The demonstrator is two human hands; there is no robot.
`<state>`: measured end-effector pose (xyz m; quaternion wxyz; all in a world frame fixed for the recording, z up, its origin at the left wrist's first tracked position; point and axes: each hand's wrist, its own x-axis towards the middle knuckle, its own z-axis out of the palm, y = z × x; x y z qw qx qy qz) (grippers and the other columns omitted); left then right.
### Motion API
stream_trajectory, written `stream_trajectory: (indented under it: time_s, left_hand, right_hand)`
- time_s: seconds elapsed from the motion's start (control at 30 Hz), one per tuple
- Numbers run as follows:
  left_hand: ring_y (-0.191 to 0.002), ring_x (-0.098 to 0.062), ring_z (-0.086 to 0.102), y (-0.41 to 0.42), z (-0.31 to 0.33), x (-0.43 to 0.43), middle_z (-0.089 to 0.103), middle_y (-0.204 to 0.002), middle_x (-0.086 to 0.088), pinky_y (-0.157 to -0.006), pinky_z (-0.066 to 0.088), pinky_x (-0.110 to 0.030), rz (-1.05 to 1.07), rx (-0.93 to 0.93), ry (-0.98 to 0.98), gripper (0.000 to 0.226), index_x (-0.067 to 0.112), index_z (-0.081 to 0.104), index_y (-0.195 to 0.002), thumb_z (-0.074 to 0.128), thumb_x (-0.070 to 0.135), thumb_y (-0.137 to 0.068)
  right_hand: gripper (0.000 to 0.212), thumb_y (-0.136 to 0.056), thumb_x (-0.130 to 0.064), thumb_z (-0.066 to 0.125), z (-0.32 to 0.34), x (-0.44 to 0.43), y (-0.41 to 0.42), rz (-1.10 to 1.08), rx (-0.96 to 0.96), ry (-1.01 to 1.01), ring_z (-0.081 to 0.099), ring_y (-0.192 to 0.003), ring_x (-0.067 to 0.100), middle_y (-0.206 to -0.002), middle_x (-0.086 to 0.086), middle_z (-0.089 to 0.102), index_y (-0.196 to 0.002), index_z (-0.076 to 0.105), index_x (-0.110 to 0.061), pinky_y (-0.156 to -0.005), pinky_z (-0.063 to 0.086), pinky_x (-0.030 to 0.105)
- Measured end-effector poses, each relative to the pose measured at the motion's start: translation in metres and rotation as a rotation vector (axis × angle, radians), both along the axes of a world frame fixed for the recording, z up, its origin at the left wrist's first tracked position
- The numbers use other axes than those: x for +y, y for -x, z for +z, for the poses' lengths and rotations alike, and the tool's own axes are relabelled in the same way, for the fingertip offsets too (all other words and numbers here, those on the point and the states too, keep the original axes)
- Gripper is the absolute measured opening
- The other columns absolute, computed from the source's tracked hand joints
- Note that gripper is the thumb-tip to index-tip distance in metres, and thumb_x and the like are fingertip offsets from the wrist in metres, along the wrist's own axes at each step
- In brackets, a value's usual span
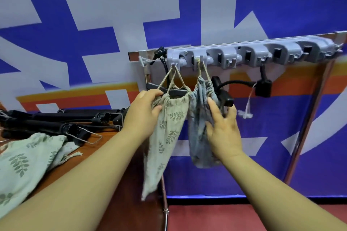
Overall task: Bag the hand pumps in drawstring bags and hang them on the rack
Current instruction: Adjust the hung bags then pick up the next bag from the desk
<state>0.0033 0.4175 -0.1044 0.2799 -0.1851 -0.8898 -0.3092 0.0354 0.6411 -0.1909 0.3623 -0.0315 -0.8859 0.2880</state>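
Note:
A grey rack (249, 54) with several hooks is fixed to a rail on the blue wall. Two drawstring bags hang from its left hooks by their cords. The beige leaf-print bag (165, 137) holds a black pump whose handle (174, 92) sticks out of the mouth. My left hand (144, 112) pinches this bag near its top. Next to it hangs a blue-grey bag (199, 129); my right hand (223, 129) lies against its right side with fingers spread. A black pump hose and head (225, 95) stick out from behind that bag.
On the brown table (105, 146) at left lie several black hand pumps (62, 124) and a loose green leaf-print bag (24, 163). A black hose part (263, 87) with a white tag hangs from a hook further right. The rack's right-hand hooks are bare.

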Motion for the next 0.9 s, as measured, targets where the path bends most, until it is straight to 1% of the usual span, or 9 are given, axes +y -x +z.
stream_trajectory:
  time_s: [0.17, 0.27, 0.3, 0.4, 0.53, 0.67, 0.77, 0.83, 0.9]
  left_hand:
    - [-0.101, -0.008, 0.048, -0.003, -0.008, 0.008, 0.052, -0.121, 0.007, -0.088, 0.037, -0.025, -0.028, -0.048, 0.014, 0.040, 0.030, 0.056, -0.132, 0.065, 0.017, -0.095]
    - [-0.106, -0.015, 0.054, -0.004, -0.011, 0.011, 0.051, -0.127, 0.004, -0.088, 0.040, -0.027, -0.018, -0.074, 0.021, 0.046, 0.033, 0.052, -0.136, 0.064, 0.016, -0.095]
    - [-0.107, -0.017, 0.056, -0.005, -0.012, 0.010, 0.051, -0.129, 0.004, -0.089, 0.043, -0.029, -0.018, -0.092, 0.032, 0.050, 0.035, 0.050, -0.139, 0.063, 0.016, -0.095]
    - [-0.109, -0.021, 0.059, -0.014, -0.010, 0.004, 0.050, -0.136, 0.003, -0.094, 0.050, -0.036, -0.019, -0.137, 0.078, 0.060, 0.038, 0.043, -0.147, 0.064, 0.017, -0.095]
    - [-0.116, -0.024, 0.059, -0.042, 0.003, -0.018, 0.052, -0.139, 0.000, -0.097, 0.050, -0.042, 0.037, -0.149, 0.153, 0.057, 0.037, 0.043, -0.147, 0.064, 0.028, -0.095]
    - [-0.122, -0.027, 0.057, -0.080, 0.020, -0.058, 0.057, -0.134, -0.005, -0.102, 0.048, -0.041, 0.106, -0.161, 0.215, 0.055, 0.030, 0.050, -0.142, 0.068, 0.036, -0.090]
    - [-0.120, -0.025, 0.057, -0.114, 0.032, -0.100, 0.058, -0.131, -0.003, -0.101, 0.047, -0.038, 0.154, -0.211, 0.247, 0.056, 0.031, 0.054, -0.138, 0.072, 0.042, -0.086]
    - [-0.121, -0.022, 0.057, -0.134, 0.037, -0.134, 0.058, -0.133, -0.001, -0.102, 0.046, -0.037, 0.191, -0.242, 0.257, 0.058, 0.031, 0.054, -0.139, 0.073, 0.044, -0.086]
    - [-0.123, -0.021, 0.057, -0.151, 0.040, -0.169, 0.058, -0.136, 0.000, -0.102, 0.047, -0.037, 0.225, -0.273, 0.266, 0.058, 0.033, 0.053, -0.140, 0.072, 0.044, -0.087]
  right_hand:
    - [0.081, -0.096, -0.038, 0.059, 0.001, -0.026, -0.022, 0.167, -0.121, 0.030, 0.045, -0.135, 0.038, -0.164, 0.014, 0.002, -0.149, 0.003, -0.060, -0.096, 0.051, 0.042]
    - [0.079, -0.096, -0.044, 0.058, 0.007, -0.037, -0.040, 0.230, -0.203, 0.052, 0.032, -0.146, 0.032, -0.166, 0.011, -0.001, -0.153, 0.004, -0.055, -0.107, 0.042, 0.038]
    - [0.079, -0.095, -0.045, 0.059, 0.010, -0.040, -0.044, 0.237, -0.219, 0.053, 0.030, -0.147, 0.032, -0.166, 0.010, 0.002, -0.154, 0.006, -0.052, -0.109, 0.040, 0.038]
    - [0.076, -0.092, -0.046, 0.061, 0.023, -0.042, -0.057, 0.252, -0.226, 0.047, 0.034, -0.144, 0.030, -0.162, 0.007, 0.019, -0.153, 0.015, -0.045, -0.110, 0.039, 0.040]
    - [0.074, -0.090, -0.047, 0.063, 0.041, -0.048, -0.073, 0.284, -0.259, -0.010, 0.031, -0.146, 0.025, -0.161, 0.004, 0.022, -0.152, 0.024, -0.039, -0.115, 0.034, 0.039]
    - [0.075, -0.088, -0.049, 0.066, 0.061, -0.076, -0.088, 0.351, -0.254, -0.075, 0.031, -0.146, 0.023, -0.159, 0.003, 0.029, -0.152, 0.031, -0.034, -0.118, 0.030, 0.036]
    - [0.072, -0.085, -0.045, 0.070, 0.076, -0.113, -0.097, 0.433, -0.216, -0.099, 0.040, -0.139, 0.023, -0.149, 0.004, 0.042, -0.148, 0.039, -0.027, -0.116, 0.032, 0.034]
    - [0.070, -0.084, -0.046, 0.069, 0.084, -0.142, -0.102, 0.482, -0.202, -0.125, 0.043, -0.135, 0.023, -0.145, 0.003, 0.045, -0.146, 0.041, -0.027, -0.114, 0.034, 0.036]
    - [0.067, -0.085, -0.046, 0.068, 0.090, -0.170, -0.105, 0.518, -0.222, -0.144, 0.046, -0.133, 0.021, -0.146, 0.002, 0.046, -0.145, 0.043, -0.028, -0.111, 0.036, 0.032]
